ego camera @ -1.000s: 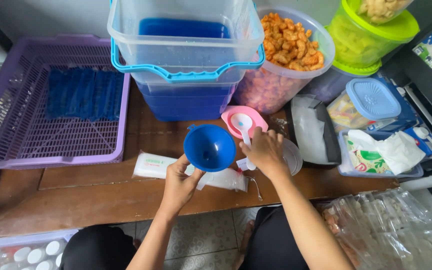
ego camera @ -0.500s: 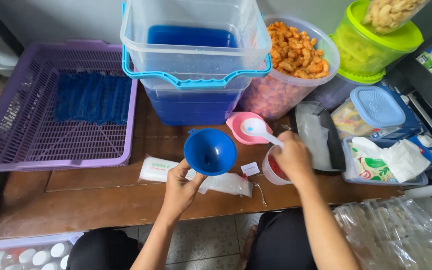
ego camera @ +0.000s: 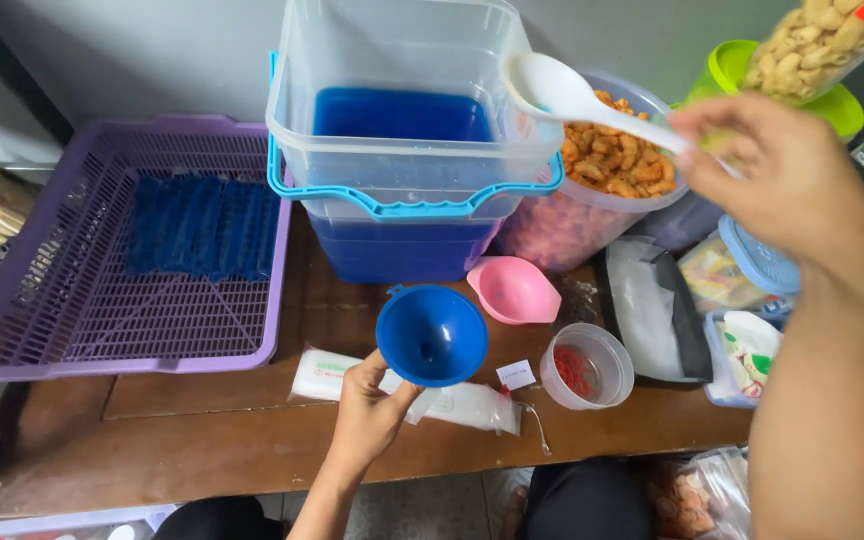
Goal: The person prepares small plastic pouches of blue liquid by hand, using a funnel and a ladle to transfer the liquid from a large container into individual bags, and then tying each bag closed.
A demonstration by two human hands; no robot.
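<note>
— What's sitting in front of you, biggest things first?

— A purple basket [ego camera: 102, 330] is lying at the far left of the wooden table [ego camera: 202, 430], with a row of blue packets [ego camera: 202, 228] inside it. Beside it, clear tubs [ego camera: 407, 130] are standing stacked, holding blue liquid. A jar of orange snacks [ego camera: 602, 190] is standing just right of them, and a green tub [ego camera: 752, 70] is sitting behind that.

— And your hands?

— My right hand [ego camera: 792, 185] is hanging high over the right side of the table, its fingers pinching the handle of a white spoon [ego camera: 572, 95]. The spoon's bowl is pointing left, in front of the upper tub's wall. My left hand [ego camera: 370, 415] is gripping the blue funnel [ego camera: 432, 335] from below, fingers wrapped round its spout, mouth facing up, just above the table's front part.

— What's lying near the funnel?

— A flat plastic bag [ego camera: 452, 400] of white stuff is lying under my left hand. A pink funnel [ego camera: 514, 290] is resting just right of the blue one, and a small clear cup [ego camera: 587, 365] with something red inside is standing beside the bag's end.
</note>
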